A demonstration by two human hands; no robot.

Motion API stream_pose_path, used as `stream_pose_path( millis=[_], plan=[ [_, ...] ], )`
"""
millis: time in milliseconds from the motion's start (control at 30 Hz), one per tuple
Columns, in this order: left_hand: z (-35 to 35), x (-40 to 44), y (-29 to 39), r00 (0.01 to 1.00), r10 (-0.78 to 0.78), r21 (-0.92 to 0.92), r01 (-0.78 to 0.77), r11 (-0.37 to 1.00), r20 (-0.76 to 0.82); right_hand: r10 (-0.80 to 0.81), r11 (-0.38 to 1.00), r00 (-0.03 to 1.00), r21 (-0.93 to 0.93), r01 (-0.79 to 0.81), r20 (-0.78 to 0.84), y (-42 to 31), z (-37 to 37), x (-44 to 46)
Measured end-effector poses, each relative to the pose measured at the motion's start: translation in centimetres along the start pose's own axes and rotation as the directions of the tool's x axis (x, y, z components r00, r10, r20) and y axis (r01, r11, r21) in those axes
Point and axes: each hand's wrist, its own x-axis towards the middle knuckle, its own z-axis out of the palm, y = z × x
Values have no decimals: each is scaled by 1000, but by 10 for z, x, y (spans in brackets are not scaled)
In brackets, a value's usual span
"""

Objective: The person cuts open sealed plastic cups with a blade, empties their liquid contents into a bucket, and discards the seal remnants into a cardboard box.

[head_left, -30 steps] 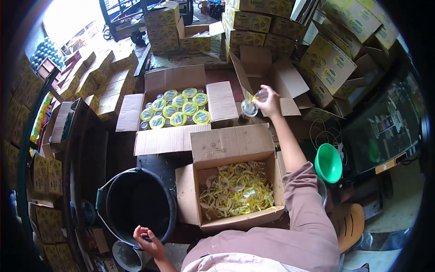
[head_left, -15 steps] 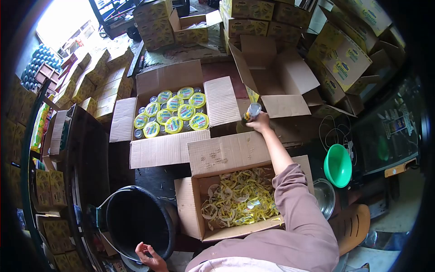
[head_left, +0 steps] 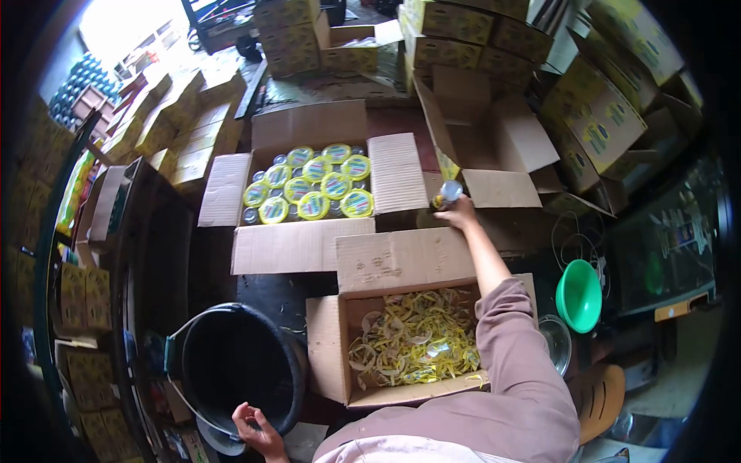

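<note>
One clear-ended container is clamped in the fingers of the right hand, just beyond the raised flap of the nearer open box and near the front flap of the far right one. Its contents are too small to tell. The left hand has its fingers loosely bent and apart, near the rim of the bucket.

Three open cardboard boxes lie around the container. The left box holds eleven yellow-rimmed lids in view, with clear round pieces among them whose number I cannot tell. The near box holds a loose heap of yellow strips, too tangled to count. The right box stands with its flaps spread.

Part of the dark bench shows between the left box and one black bucket. To the right are one green bowl, one metal bowl partly behind the sleeve, and one slatted wooden chair.

Outward, many printed cartons are stacked on both sides and at the back of the room, too overlapped to count. Bright light enters at upper left.
</note>
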Motion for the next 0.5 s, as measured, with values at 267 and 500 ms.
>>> stream_pose_path(
  millis=[267,500],
  plan=[
    [-2,-2,-1,999,-35,-42,35,998,1,174,983,945,-113,-148,277,-37,-81,4],
    [-1,-4,9,993,-107,-89,102,991,-56,-262,963,946,6,269,-192,-187,4,14]
  ],
)
